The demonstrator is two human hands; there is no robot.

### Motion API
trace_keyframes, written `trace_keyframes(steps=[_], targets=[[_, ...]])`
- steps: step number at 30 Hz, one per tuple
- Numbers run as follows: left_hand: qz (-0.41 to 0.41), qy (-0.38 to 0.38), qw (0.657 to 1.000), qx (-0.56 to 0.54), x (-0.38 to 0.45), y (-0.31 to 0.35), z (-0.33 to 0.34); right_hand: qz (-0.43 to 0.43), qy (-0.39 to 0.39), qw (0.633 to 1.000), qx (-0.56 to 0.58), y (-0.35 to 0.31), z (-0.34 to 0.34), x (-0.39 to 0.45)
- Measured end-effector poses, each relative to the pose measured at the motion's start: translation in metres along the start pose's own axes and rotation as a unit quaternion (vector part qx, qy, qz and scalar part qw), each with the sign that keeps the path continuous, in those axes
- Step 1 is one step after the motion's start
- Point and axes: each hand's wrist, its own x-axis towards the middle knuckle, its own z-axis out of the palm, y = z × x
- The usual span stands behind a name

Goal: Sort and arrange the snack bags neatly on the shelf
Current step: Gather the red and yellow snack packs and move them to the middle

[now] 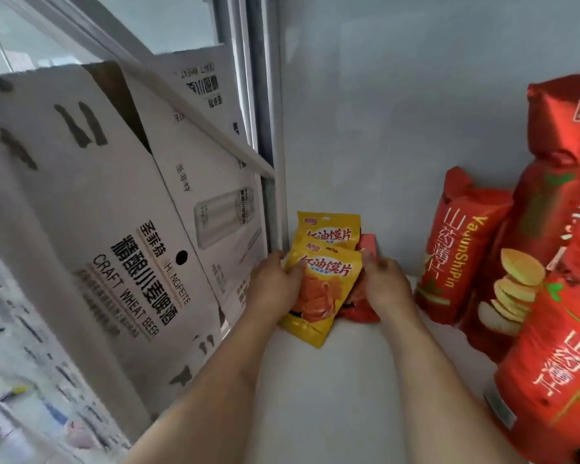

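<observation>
Nearest, lower right: large glossy red snack bags (549, 363) printed with stacked potato chips, leaning together on the white shelf surface (315, 396); behind them, a slimmer red bag with yellow lettering (456, 252), upright against the group. Lower centre: two bare forearms reaching forward over the shelf. Left hand (275, 283) gripping the left edge of the front small yellow snack bag (318, 289), thumb curled onto its face, bag tilted with its lower end resting on the shelf. Right hand (385, 279) pinching a small red snack packet (359, 306) just beside and partly behind the yellow bag, thumb on top; remaining fingers hidden. Directly behind, a second identical yellow snack bag (329, 229), upright near the back left corner, overlapped by the front one. Left of the shelf: white cardboard beer cartons (114, 229) marked "CRAFT WHEAT BEER", tilted. Farthest: pale grey back wall (416, 112).
</observation>
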Motion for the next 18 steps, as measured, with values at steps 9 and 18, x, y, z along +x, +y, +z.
trace_keyframes(steps=[9,18], targets=[[-0.004,-0.09,0.987,-0.135,0.05,0.004,0.013,0.054,-0.027,0.998,0.023,0.003,0.007,0.033],[-0.043,-0.111,0.952,-0.283,0.055,-0.015,0.006,0.106,-0.074,0.992,-0.01,-0.007,0.002,0.041]])
